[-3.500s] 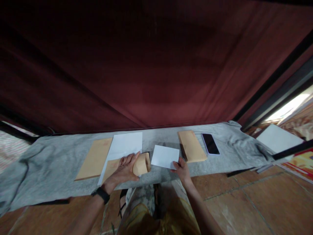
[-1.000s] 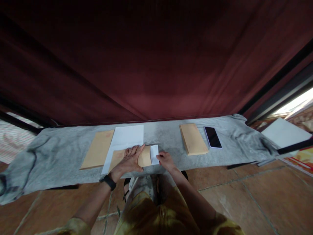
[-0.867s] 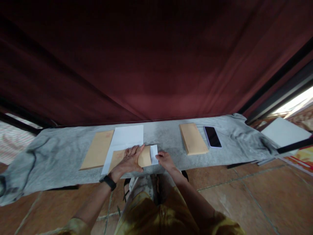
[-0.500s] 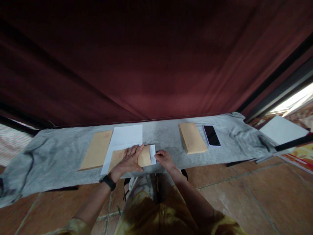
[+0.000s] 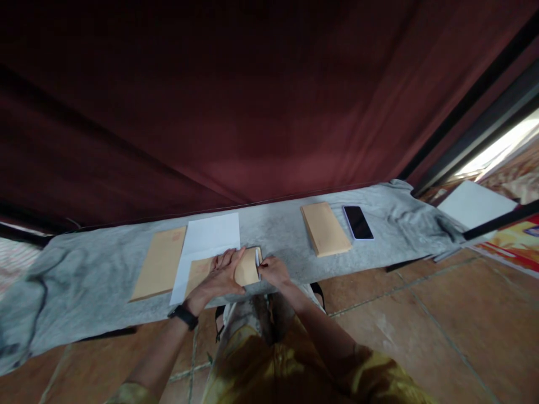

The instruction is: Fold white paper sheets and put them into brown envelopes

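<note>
My left hand (image 5: 221, 278) lies flat across a brown paper envelope (image 5: 246, 270), fingers spread, pressing it on the grey cloth. At the envelope's right-hand mouth, my right hand (image 5: 274, 272) pinches the edge of a folded white paper (image 5: 257, 258). Only a narrow strip of that paper shows; the rest is inside the envelope. Partly under the envelope and my left hand are white sheets (image 5: 213, 233). Further left lies a pile of brown envelopes (image 5: 159, 264) with a reddish printed mark.
A thicker stack of brown envelopes (image 5: 326, 227) sits to the right, beside a phone (image 5: 359, 223) with a dark screen. Grey cloth (image 5: 278, 224) covers the narrow bench. Dark red fabric (image 5: 252, 140) hangs behind it. A white board (image 5: 475, 205) stands past the bench's right end.
The folded white paper has slid left, deeper into the envelope, with my right hand following it. My left hand stays on the envelope. The whole view has tilted slightly.
</note>
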Motion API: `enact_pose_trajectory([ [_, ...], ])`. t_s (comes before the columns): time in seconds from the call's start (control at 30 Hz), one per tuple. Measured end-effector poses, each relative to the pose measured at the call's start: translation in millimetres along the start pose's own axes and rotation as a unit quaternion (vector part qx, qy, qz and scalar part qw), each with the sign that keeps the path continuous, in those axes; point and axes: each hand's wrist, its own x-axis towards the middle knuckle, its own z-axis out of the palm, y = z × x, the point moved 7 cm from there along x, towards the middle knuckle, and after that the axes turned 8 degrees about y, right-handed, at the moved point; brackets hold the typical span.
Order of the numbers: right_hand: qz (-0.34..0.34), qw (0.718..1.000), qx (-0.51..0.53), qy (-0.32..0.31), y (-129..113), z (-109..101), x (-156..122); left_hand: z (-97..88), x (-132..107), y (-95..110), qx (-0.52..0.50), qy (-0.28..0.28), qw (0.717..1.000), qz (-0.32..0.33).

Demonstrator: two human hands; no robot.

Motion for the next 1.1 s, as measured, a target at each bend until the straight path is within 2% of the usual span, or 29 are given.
enact_pose_trajectory([
  [0.23,0.029,0.997,-0.070,0.005,-5.4,-3.2,-2.3,0.2,1.2,0.8,-0.003,0.000,1.000,0.015],
  [0.5,0.045,0.994,-0.099,0.005,-5.2,-2.2,1.1,-4.9,0.7,6.8,-0.015,0.000,1.000,0.019],
  [0.83,0.053,0.995,-0.086,-0.001,-3.6,-2.6,-0.1,7.5,3.1,-2.8,-0.002,-0.005,1.000,0.021],
  [1.1,0.045,0.999,-0.028,-0.008,5.3,4.5,6.8,16.5,-3.9,-4.9,-0.001,0.021,0.998,0.053],
])
